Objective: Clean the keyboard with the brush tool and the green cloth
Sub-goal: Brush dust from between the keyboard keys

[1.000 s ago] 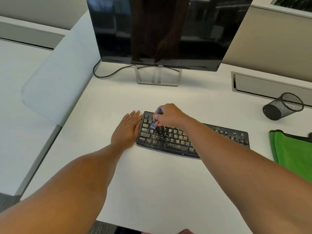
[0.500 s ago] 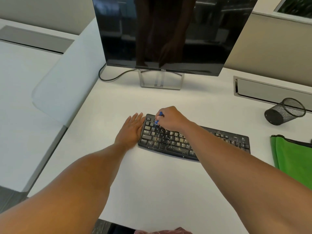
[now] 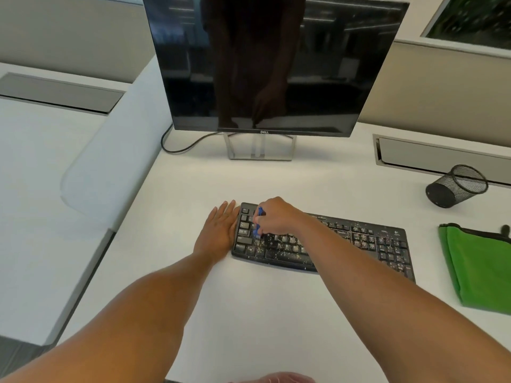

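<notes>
A black keyboard (image 3: 367,241) strewn with small crumbs lies on the white desk (image 3: 262,299). My right hand (image 3: 276,217) is closed on a small blue brush tool (image 3: 258,222), whose tip touches the keys near the keyboard's left end. My left hand (image 3: 219,230) lies flat on the desk, fingers together, pressed against the keyboard's left edge and holding nothing. The green cloth (image 3: 478,266) lies folded on the desk to the right of the keyboard. My right forearm hides the keyboard's middle.
A dark monitor (image 3: 276,64) on a metal stand (image 3: 260,147) rises behind the keyboard, its cable (image 3: 177,145) trailing left. A black mesh pen cup (image 3: 456,186) lies tipped over at back right, before a cable tray (image 3: 442,156). A frosted divider (image 3: 110,161) borders the desk's left side.
The brush tip has moved down the left key columns toward me. The left hand has stayed against the keyboard edge. The camera view has shifted slightly.
</notes>
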{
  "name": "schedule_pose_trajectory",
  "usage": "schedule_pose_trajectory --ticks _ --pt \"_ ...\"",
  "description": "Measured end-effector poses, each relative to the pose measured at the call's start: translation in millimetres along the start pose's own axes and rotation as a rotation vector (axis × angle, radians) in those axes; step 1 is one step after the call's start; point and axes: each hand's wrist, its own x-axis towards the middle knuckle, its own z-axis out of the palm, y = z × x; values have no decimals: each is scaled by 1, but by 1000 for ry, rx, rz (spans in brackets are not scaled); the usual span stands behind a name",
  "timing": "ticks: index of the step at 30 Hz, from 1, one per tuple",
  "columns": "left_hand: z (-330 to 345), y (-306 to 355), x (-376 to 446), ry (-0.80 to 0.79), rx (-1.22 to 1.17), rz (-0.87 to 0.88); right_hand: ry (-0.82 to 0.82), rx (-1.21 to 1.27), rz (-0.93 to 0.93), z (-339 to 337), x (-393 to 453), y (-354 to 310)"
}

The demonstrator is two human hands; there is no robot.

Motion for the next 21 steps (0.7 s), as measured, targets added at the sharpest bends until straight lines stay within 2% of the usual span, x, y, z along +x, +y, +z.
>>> schedule_pose_trajectory --ticks 5,9,15,21 --pt "0 -1 0 -5 11 6 151 67 -9 3 -3 0" --pt "1 -1 0 4 0 8 16 18 23 9 -6 9" --pt "2 -2 1 2 15 3 145 116 16 4 -6 7" --pt "1 -1 -1 6 16 17 8 20 42 10 -11 7"
